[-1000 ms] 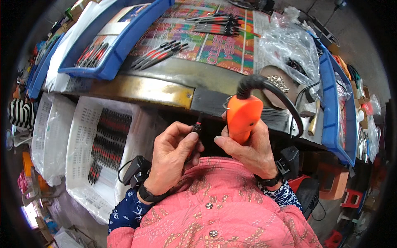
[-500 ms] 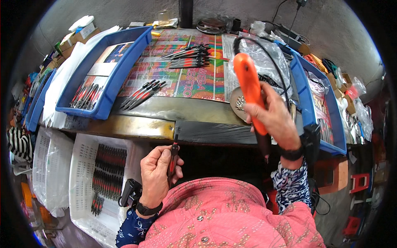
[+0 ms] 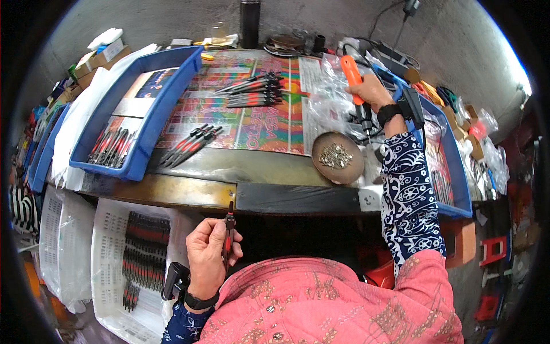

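In front of my body, my left hand [image 3: 209, 246] grips a slim black-and-red pen-shaped tool [image 3: 228, 239] upright, its tip pointing away from me. Stretched far over the right side of the bench, my right hand [image 3: 372, 93] is closed round an orange electric screwdriver [image 3: 350, 70] whose dark tip end points down toward the bench. Close by on its left is a round brown dish [image 3: 345, 177] with small shiny metal parts [image 3: 336, 156] in it. A loose group of similar pen-shaped tools [image 3: 192, 144] lies near the bench's front edge, and a larger stack [image 3: 255, 92] sits farther back.
A blue tray [image 3: 144, 150] with similar tools is at left on the bench [image 3: 229, 166]; another blue tray [image 3: 467, 192] stands at right. Below left, a white crate [image 3: 106, 275] holds rows of the tools. Plastic bags [image 3: 332, 112] and cables clutter the back right.
My right hand has moved away from me and to the right with the electric screwdriver, uncovering the dish. My left hand keeps hold of its pen-shaped tool.
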Available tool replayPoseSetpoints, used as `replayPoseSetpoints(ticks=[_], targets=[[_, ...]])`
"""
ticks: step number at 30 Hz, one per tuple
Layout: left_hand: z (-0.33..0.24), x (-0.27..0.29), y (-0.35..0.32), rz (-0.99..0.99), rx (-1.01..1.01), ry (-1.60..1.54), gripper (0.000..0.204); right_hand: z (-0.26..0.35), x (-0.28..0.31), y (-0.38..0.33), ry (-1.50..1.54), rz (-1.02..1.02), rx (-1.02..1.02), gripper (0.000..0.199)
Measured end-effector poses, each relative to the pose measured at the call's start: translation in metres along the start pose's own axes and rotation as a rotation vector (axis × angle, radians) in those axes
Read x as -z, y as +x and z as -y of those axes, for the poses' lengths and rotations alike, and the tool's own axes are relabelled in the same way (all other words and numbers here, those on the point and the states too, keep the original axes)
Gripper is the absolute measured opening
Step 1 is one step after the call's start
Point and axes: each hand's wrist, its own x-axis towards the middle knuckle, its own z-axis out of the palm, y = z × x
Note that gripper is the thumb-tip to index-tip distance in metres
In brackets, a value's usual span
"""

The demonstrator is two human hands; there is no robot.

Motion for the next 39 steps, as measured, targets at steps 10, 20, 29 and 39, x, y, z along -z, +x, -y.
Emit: replayPoseSetpoints(ticks=[10,20,29,39], targets=[[-0.027,0.01,0.019,-0.05,-0.108,-0.043,0.02,-0.004,-0.043,0.045,-0.678,-0.113,0.155,0.04],[-0.042,0.021,0.048,-0.151,-0.204,-0.129,0.02,0.086,-0.054,-0.015,-0.711,0.32,0.798,0.026],[-0.041,0.024,0.071,-0.177,-0.232,-0.107,0.021,0.184,-0.157,0.067,-0.301,0.336,0.737,0.028],[-0.043,0.028,0.067,-0.153,-0.153,-0.022,0.022,0.204,-0.263,0.161,-0.385,0.089,0.814,0.028]])
